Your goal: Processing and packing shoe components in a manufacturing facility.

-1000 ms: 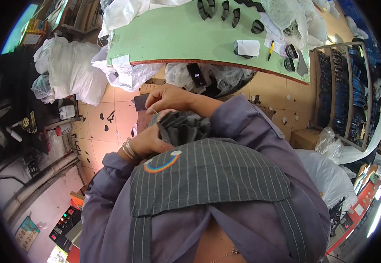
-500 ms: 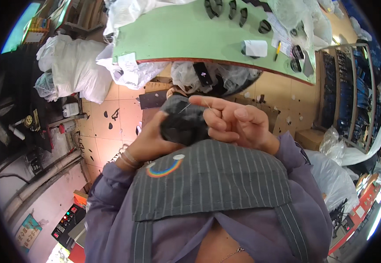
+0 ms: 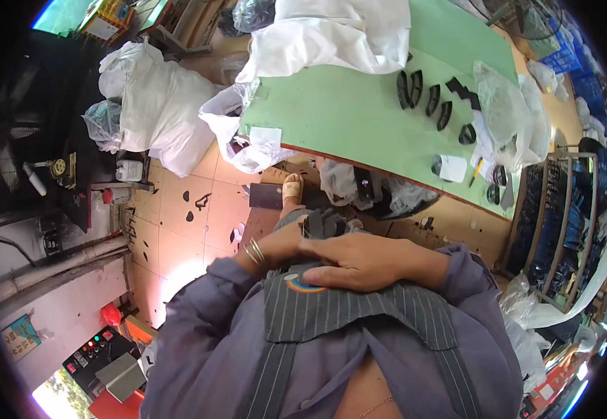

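Note:
Both hands meet in front of my waist, above the striped grey apron (image 3: 359,307). My left hand (image 3: 286,241) is closed on a bundle of dark strips (image 3: 328,223); its fingertips are hidden. Strip ends stick out past the hand on the far side. My right hand (image 3: 359,255) reaches across from the right with its back up, touching my left hand. Its fingers curl out of sight at the bundle and its thumb lies over the apron's rainbow patch (image 3: 307,284). What the right fingers hold is hidden.
Ahead stands a green table (image 3: 331,112) with white sacks, black curved pieces (image 3: 434,101) and a yellow pencil (image 3: 476,172). A stuffed white sack (image 3: 171,112) is at left. Dark scraps lie on the tiled floor (image 3: 178,223). A rack (image 3: 554,223) stands at right.
My right hand, raised with a thin strand at its fingers before, has come down across to my left hand. The dark bundle has turned and is partly covered. My view has shifted.

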The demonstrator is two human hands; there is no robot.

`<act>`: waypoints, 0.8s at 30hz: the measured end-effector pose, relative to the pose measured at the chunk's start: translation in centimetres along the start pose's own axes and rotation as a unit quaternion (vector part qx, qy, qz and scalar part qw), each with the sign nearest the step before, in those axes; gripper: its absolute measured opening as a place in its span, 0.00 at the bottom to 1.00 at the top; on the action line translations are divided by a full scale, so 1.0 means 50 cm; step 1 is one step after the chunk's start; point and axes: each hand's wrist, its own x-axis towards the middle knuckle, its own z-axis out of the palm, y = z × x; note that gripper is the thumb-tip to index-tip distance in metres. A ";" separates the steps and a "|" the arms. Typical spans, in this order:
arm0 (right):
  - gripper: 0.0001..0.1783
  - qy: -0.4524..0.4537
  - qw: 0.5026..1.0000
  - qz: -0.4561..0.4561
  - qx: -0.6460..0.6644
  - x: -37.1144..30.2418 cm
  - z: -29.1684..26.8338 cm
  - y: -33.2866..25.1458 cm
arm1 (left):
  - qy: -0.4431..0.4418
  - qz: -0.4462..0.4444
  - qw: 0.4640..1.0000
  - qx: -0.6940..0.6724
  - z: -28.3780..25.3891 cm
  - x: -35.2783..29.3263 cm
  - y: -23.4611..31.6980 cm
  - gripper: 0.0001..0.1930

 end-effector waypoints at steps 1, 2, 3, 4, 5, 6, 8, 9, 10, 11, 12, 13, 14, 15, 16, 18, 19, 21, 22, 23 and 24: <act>0.31 0.005 0.999 -0.025 0.024 0.044 -0.008 0.004 | 0.035 0.027 0.998 -0.040 -0.019 -0.010 -0.008 0.25; 0.28 0.057 0.995 0.040 0.072 0.098 -0.017 0.009 | 0.056 0.024 0.998 -0.034 -0.039 -0.020 -0.014 0.24; 0.25 0.093 0.982 0.082 0.140 0.190 -0.028 0.017 | 0.039 -0.039 0.998 -0.019 -0.068 -0.036 -0.020 0.27; 0.23 0.116 0.954 0.121 0.250 0.234 -0.051 0.021 | 0.036 -0.073 0.996 -0.021 -0.097 -0.054 -0.026 0.29; 0.21 0.131 0.908 0.151 0.368 0.275 -0.070 0.019 | 0.030 -0.112 0.992 -0.045 -0.122 -0.063 -0.036 0.29; 0.21 0.121 0.912 0.188 0.345 0.330 -0.076 0.008 | 0.085 -0.058 0.995 0.009 -0.148 -0.071 -0.051 0.30; 0.24 0.138 0.990 -0.036 0.021 0.418 -0.091 -0.023 | 0.147 0.000 0.988 0.057 -0.192 -0.077 -0.095 0.32; 0.24 0.138 0.987 -0.072 0.033 0.440 -0.096 -0.037 | 0.166 -0.007 0.985 -0.056 -0.212 -0.072 -0.123 0.33; 0.26 -0.005 0.998 -0.053 0.030 0.450 -0.096 -0.052 | 0.179 -0.030 0.971 -0.155 -0.227 -0.087 -0.148 0.33; 0.27 -0.154 0.986 -0.056 0.026 0.463 -0.096 -0.063 | 0.186 -0.015 0.966 -0.177 -0.243 -0.099 -0.172 0.34; 0.29 -0.174 0.983 -0.044 0.044 0.469 -0.123 -0.058 | 0.182 -0.040 0.946 -0.266 -0.257 -0.125 -0.191 0.34; 0.29 -0.188 0.981 0.000 0.034 0.474 -0.133 -0.055 | 0.175 -0.066 0.917 -0.353 -0.269 -0.152 -0.206 0.34; 0.30 -0.196 0.980 0.029 0.011 0.480 -0.143 -0.047 | 0.165 -0.089 0.881 -0.435 -0.281 -0.176 -0.218 0.34; 0.30 -0.181 0.983 0.035 -0.006 0.490 -0.154 -0.034 | 0.155 -0.110 0.837 -0.513 -0.291 -0.197 -0.229 0.34; 0.27 -0.208 0.974 0.084 0.042 0.494 -0.163 -0.018 | 0.141 -0.129 0.785 -0.589 -0.293 -0.212 -0.238 0.34; 0.26 -0.203 0.973 0.069 0.088 0.521 -0.176 0.017 | 0.168 -0.132 0.736 -0.642 -0.289 -0.232 -0.253 0.34; 0.25 -0.193 0.971 0.066 0.122 0.537 -0.176 0.033 | 0.179 -0.129 0.688 -0.691 -0.286 -0.236 -0.261 0.34; 0.19 -0.147 0.987 0.000 0.059 0.617 -0.226 0.098 | 0.200 -0.137 0.677 -0.695 -0.294 -0.244 -0.283 0.36; 0.18 -0.089 0.989 0.103 0.061 0.649 -0.266 0.133 | 0.217 -0.118 0.664 -0.706 -0.301 -0.247 -0.295 0.36; 0.20 0.092 0.975 -0.035 -0.197 0.711 -0.308 0.179 | 0.234 -0.100 0.650 -0.716 -0.311 -0.250 -0.306 0.37; 0.25 0.136 0.947 -0.043 -0.287 0.762 -0.367 0.226 | 0.235 -0.099 0.649 -0.717 -0.322 -0.250 -0.316 0.37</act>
